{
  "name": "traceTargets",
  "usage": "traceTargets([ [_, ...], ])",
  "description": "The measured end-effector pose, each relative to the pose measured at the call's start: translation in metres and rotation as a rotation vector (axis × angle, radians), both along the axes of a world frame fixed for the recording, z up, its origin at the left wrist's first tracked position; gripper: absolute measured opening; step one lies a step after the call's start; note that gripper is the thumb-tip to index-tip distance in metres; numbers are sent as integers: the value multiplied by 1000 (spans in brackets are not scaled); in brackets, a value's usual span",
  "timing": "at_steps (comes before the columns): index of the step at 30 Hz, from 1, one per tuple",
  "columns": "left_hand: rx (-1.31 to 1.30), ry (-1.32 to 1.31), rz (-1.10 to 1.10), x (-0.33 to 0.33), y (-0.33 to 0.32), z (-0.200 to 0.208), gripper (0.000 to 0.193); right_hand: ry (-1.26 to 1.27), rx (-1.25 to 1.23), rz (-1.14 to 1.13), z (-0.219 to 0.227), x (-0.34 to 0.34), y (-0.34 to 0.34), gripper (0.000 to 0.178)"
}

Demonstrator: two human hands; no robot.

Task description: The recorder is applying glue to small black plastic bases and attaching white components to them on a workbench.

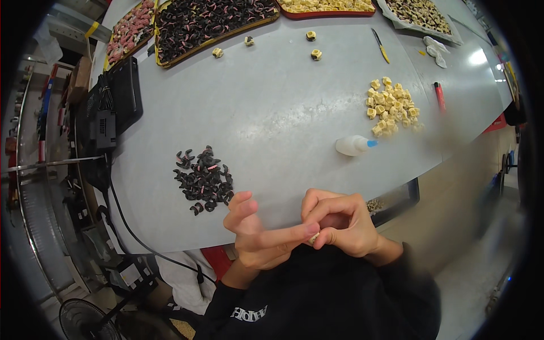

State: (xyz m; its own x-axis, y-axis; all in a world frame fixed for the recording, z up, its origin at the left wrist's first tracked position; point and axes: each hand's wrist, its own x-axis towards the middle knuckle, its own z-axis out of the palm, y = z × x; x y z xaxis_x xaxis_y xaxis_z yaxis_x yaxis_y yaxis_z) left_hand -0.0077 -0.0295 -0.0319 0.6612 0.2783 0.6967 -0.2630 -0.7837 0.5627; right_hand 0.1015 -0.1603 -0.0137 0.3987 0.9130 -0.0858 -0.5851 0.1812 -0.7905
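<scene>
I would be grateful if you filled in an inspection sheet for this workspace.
Surface: gray table, shiny marks near its middle.
Job's things: pile of black curved pieces at left; pile of cream pieces and white squeeze bottle at right; filled trays along the far side.
Clutter: yellow-handled knife, crumpled white tissue, red stick with black end.
Hands: right hand pinches a small cream piece; left hand meets it, left thumb hidden.
Cables: black cable hangs past the table's left edge.
Surroundings: black fan, metal shelving.
</scene>
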Motion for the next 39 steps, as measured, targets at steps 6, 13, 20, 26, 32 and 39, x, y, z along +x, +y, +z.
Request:
traceTargets([
  [6, 17, 15, -38, -6, 0, -5, 10, 26, -18, 13, 3, 1, 0, 20],
  [13, -155, 139, 172, 8, 1, 8, 18, 105, -40, -8, -1, 4, 8, 21],
  [20, -314, 169, 92, 16, 11, 10, 26, 93, -48, 31, -8, 10, 7, 25],
  [26, -419, 152, 47, 13, 9, 5, 24, 175, -73, 89, -5, 11, 4, 25],
  [32, -531, 104, -70, 11, 9, 3, 21, 125, -63, 63, 7, 10, 5, 23],
  [39, -609, 57, -128, 7, 7, 3, 21, -106, -44, -43, 13, 6, 2, 29],
])
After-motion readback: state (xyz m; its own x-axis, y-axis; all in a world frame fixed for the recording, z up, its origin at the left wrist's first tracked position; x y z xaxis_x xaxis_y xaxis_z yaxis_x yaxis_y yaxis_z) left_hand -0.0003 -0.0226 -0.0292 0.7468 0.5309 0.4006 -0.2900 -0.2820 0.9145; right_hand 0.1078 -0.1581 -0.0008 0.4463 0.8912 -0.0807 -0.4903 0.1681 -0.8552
